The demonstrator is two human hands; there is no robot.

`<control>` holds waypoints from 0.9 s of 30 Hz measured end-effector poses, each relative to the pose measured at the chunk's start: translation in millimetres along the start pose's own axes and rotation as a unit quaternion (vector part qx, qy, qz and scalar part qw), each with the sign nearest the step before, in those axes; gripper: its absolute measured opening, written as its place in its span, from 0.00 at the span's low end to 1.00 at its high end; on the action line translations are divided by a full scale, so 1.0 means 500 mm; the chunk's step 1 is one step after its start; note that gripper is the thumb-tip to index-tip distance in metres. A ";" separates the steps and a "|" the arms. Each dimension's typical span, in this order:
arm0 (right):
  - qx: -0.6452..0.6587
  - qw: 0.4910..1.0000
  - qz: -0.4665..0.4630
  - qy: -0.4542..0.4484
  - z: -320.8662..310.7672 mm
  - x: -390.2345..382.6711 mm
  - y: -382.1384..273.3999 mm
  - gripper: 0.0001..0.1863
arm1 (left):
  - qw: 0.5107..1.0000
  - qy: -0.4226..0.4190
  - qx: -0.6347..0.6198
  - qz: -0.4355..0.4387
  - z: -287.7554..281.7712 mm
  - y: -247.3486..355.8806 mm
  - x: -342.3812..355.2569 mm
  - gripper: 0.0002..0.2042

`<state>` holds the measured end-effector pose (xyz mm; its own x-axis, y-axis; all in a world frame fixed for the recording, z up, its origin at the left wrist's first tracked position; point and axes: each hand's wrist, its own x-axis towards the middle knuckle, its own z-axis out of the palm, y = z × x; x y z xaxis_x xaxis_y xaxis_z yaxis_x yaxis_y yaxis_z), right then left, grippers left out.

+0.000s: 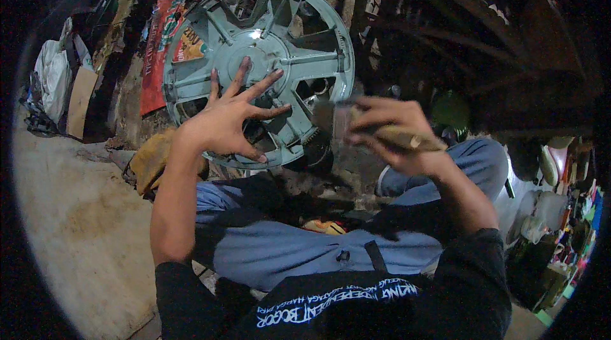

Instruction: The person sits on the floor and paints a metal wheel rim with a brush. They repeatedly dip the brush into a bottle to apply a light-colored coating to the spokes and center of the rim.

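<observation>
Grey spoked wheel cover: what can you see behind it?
Behind the wheel cover, a red printed sheet sticks out at left, and an orange printed patch shows through a left gap. What lies behind the hub and left hand is covered.

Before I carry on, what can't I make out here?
All in the head view:
- Brush tip: motion blur, so whether it touches the wheel is unclear.
- Left hand: its back hides the palm and the wheel area beneath.
- Right hand: blurred; its fingers hide part of the brush.
- Small items, far right: too small to identify.
</observation>
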<state>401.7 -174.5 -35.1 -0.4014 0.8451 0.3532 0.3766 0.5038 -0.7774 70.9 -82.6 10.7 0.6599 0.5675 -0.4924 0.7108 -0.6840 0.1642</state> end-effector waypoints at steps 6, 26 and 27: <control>-0.017 0.999 0.036 0.000 -0.008 -0.012 0.000 0.10 | 1.000 0.007 -0.009 -0.002 0.007 -0.002 0.003 0.51; 0.083 0.995 0.025 -0.057 0.008 -0.023 -0.039 0.10 | 0.996 0.058 -0.027 -0.065 -0.042 0.043 -0.084 0.35; 0.074 0.996 0.025 -0.045 0.018 -0.029 -0.036 0.12 | 0.994 0.093 -0.006 -0.058 -0.040 0.057 -0.086 0.36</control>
<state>393.0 -197.3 -30.8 -0.4611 0.8454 0.2697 0.2725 0.4242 -0.8636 67.8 -117.4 53.9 0.6054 0.7187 -0.3421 0.7875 -0.6033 0.1262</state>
